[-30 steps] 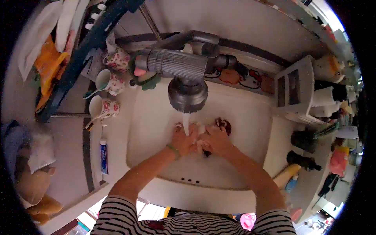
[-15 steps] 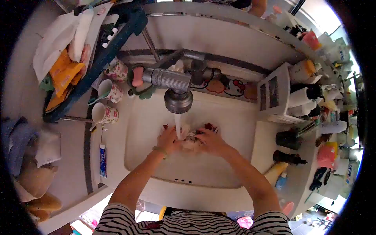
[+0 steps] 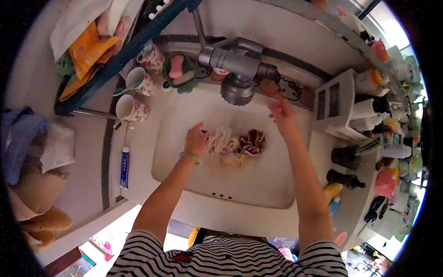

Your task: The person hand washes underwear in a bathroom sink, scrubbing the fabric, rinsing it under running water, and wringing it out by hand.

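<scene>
A wet, crumpled cloth (image 3: 225, 144), pale with dark red and white patterned parts, lies bunched in the white sink (image 3: 184, 180). My left hand (image 3: 195, 141), with a band at its wrist, is at the cloth's left edge. Its fingers are loosely bent and apart, and a small dark red bit shows by the fingertips. My right hand (image 3: 283, 116) is raised off the cloth, to the right of the grey faucet (image 3: 237, 87), fingers apart and holding nothing. No stream of water shows under the faucet head.
Floral cups (image 3: 131, 110) and a toothpaste tube (image 3: 124, 167) are along the left rim. Behind them sits a pink soap bar (image 3: 176, 67) in a green dish. A white rack (image 3: 333, 101) and several bottles crowd the right side. A dark shelf (image 3: 124, 55) juts in at upper left.
My right hand has left the cloth and moved up and right beside the faucet. The running water has stopped. My left hand stays by the cloth, and the view has shifted.
</scene>
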Tool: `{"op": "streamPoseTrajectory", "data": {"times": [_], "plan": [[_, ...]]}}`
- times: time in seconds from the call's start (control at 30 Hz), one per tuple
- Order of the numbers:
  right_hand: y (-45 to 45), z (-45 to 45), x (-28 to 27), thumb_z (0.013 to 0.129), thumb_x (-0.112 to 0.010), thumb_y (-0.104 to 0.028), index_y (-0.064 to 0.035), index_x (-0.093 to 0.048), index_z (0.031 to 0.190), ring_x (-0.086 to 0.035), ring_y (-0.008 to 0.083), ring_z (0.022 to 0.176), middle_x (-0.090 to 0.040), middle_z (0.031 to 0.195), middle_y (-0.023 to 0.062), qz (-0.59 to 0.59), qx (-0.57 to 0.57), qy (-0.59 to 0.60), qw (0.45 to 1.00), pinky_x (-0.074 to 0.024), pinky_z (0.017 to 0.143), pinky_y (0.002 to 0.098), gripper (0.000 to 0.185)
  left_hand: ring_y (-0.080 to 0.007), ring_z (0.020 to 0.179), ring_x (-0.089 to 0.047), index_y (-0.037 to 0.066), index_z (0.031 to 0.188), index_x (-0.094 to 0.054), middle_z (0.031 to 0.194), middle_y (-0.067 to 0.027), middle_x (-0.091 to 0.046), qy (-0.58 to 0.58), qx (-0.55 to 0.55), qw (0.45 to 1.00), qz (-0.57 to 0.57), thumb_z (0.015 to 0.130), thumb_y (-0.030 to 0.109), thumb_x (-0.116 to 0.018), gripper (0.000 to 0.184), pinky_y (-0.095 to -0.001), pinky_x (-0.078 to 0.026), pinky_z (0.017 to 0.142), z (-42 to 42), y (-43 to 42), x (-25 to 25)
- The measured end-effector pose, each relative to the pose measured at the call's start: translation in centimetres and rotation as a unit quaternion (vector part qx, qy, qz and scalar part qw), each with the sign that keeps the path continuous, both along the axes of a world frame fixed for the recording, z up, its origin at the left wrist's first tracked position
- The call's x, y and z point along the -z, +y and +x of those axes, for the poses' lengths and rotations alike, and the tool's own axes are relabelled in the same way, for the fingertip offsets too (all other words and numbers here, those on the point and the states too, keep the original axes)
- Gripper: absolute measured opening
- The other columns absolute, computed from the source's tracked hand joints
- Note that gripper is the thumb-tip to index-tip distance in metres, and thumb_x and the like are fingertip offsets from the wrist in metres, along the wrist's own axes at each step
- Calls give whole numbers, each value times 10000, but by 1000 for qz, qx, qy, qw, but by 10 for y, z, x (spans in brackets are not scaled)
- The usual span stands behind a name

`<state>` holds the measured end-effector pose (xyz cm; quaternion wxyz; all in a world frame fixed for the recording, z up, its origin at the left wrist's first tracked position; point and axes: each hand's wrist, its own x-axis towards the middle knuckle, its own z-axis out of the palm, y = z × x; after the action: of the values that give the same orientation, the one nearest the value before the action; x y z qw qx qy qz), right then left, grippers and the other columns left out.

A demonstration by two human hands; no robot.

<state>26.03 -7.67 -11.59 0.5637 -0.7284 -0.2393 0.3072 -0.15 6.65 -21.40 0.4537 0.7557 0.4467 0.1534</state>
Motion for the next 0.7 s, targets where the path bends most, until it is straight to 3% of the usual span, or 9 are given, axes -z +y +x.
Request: {"op": "streamPoseTrajectory", "data": {"times": [0.07, 0.13, 0.27, 0.33, 0.5, 0.53, 0.6, 0.67, 0.7], "plan": [[-17, -11, 32, 819, -537, -79, -54, -454, 1152, -531, 128, 709, -570, 944, 35, -53, 19, 52, 997, -447, 668, 272, 344, -192, 797, -535, 7, 1006, -573, 928, -77, -575, 17, -39, 997, -58, 740, 206, -615, 335, -311, -434, 681, -2, -2, 31], [-21, -25, 58, 821, -520, -55, -70, -502, 1089, -524, 132, 780, -557, 983, 39, 87, 83, -108, 987, -434, 699, 260, 269, -157, 755, -526, 22, 1027, -565, 862, -48, -579, -105, -191, 940, -262, 747, 211, -620, 343, -301, -423, 632, 14, -12, 52], [4, -34, 112, 812, -528, -88, -14, -528, 1019, -507, 199, 789, -553, 873, 93, 214, 161, 76, 961, -427, 718, 285, 219, -121, 732, -510, 24, 1052, -545, 827, -25, -564, -252, -69, 866, -427, 771, 226, -606, 351, -271, -413, 619, 46, -28, 38], [-1, -54, 122, 827, -512, -143, -10, -550, 968, -514, 232, 789, -550, 865, 114, -23, 182, -115, 976, -427, 766, 329, 197, -90, 744, -492, 24, 1066, -533, 843, -19, -546, -23, -77, 940, -331, 790, 223, -587, 344, -243, -409, 640, 58, -30, 12], [-33, -60, 142, 836, -514, -168, -8, -534, 966, -516, 188, 870, -551, 918, 103, -123, 171, -253, 944, -408, 787, 301, 207, -99, 771, -509, 37, 1082, -523, 878, -31, -548, -155, -69, 927, -334, 803, 278, -576, 372, -234, -420, 666, 45, -28, 73], [-23, -81, 146, 830, -517, -161, -9, -534, 986, -519, 185, 863, -554, 933, 93, -156, 149, -211, 953, -409, 788, 301, 218, -112, 788, -520, 47, 1111, -507, 894, -36, -551, -222, -71, 894, -383, 808, 295, -571, 397, -235, -424, 687, 41, -28, 88], [18, -118, 112, 818, -513, -131, -11, -533, 1010, -524, 182, 860, -560, 930, 69, -56, 186, 159, 968, -411, 786, 288, 227, -145, 891, -523, 43, 1131, -485, 993, -67, -549, -130, -108, 884, -435, 821, 339, -545, 432, -283, -449, 741, 71, -41, -15], [36, -122, 80, 812, -508, -107, -13, -533, 1015, -527, 183, 863, -564, 913, 55, 82, 225, 467, 851, -412, 782, 275, 225, -178, 995, -527, 38, 1150, -463, 1093, -97, -547, -35, -142, 863, -484, 835, 383, -519, 470, -331, -474, 794, 74, -36, -32], [36, -113, 83, 805, -506, -89, -27, -524, 1039, -522, 181, 880, -554, 952, 45, 81, 111, 349, 927, -413, 785, 272, 242, -153, 914, -539, 53, 1149, -446, 1017, -70, -547, -142, -139, 810, -552, 825, 339, -541, 443, -304, -475, 723, 62, -19, 10]]}}
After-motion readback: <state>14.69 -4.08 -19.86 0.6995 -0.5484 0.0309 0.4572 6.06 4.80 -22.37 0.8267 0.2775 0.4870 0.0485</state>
